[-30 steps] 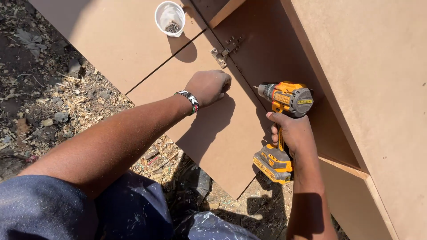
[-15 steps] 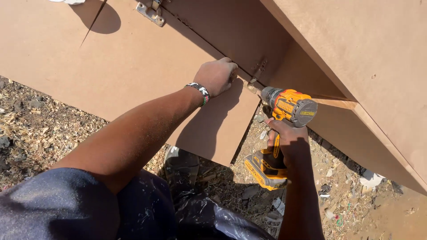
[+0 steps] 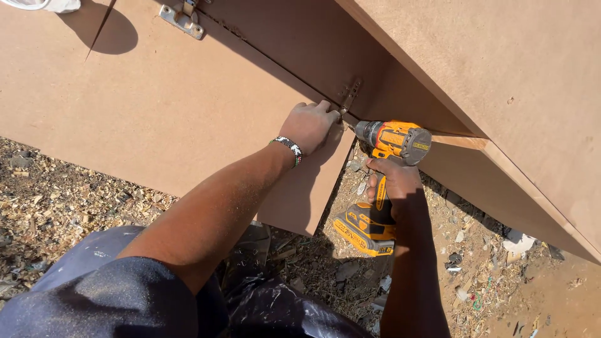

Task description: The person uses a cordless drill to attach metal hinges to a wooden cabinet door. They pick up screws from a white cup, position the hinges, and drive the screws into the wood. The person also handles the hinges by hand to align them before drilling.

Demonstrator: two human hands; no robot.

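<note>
A person's right hand [image 3: 393, 184] is wrapped tight around the handle of a yellow-and-black cordless drill [image 3: 383, 181], fingers closed on the grip just below the motor housing, the battery pack hanging under the fist over littered ground [image 3: 476, 275]. The drill's nose points left toward a small metal hinge [image 3: 350, 95] set where a flat brown fibreboard panel [image 3: 163, 112] meets a larger board cabinet [image 3: 501, 81] that rises at right. The left hand [image 3: 310, 125], with a beaded bracelet [image 3: 289, 149] at the wrist, lies palm down on the panel's far right corner, fingers curled at the edge just beside the drill tip; whether they pinch a screw cannot be told. The hinge sits just beyond those fingertips, on the far side of them. A second metal hinge [image 3: 183, 19] is fixed near the top edge of the view, well to the left. Wood shavings [image 3: 56, 200] cover the ground near the panel's lower edge, on the left.
</note>
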